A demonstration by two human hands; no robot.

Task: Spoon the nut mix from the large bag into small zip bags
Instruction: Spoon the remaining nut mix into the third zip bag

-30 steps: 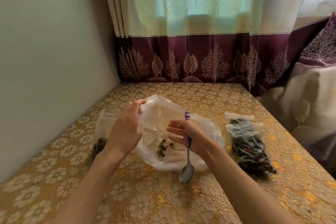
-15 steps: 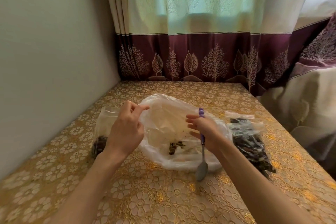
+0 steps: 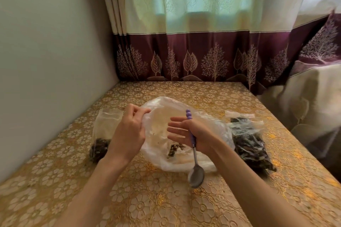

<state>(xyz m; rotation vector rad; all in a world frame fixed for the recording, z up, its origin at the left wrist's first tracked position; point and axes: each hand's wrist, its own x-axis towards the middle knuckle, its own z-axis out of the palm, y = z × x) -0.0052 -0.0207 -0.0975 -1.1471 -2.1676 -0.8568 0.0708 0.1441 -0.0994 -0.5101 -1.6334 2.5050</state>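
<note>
No words, labels, brand names, numbers or signs are showing legibly anywhere in view.

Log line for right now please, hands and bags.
left hand pinches large bag rim | right hand holds spoon, bowl down | little nut mix left | small zip bags: left part-filled, right fuller
</note>
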